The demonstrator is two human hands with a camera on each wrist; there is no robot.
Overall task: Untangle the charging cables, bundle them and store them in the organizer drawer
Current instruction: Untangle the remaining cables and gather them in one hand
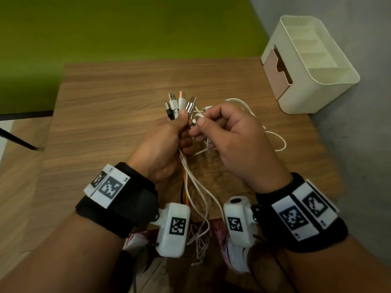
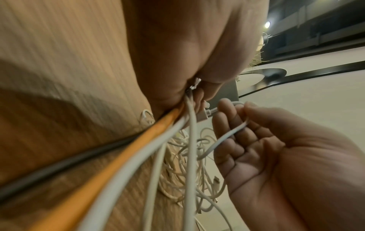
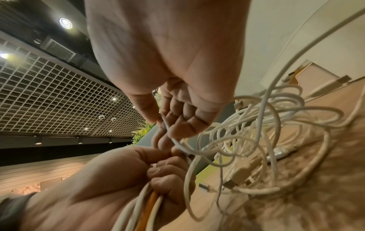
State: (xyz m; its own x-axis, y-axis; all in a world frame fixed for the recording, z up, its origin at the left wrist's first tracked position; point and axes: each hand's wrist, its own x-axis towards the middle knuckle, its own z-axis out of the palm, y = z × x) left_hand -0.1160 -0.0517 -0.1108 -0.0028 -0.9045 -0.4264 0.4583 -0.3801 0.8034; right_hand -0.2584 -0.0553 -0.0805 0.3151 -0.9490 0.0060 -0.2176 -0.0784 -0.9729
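We sort cables (image 1: 179, 103) over a wooden table (image 1: 105, 98).
Our left hand (image 1: 167, 142) grips the bunch; our right hand (image 1: 230, 140) pinches one white cable (image 2: 223, 137).

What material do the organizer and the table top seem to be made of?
Organizer: looks like cream moulded plastic, matte to satin, judging by its rounded corners and thin even walls; its drawer is a pinkish tone, probably plastic as well.
Table: brown wood grain, matte; solid wood or printed laminate cannot be told.
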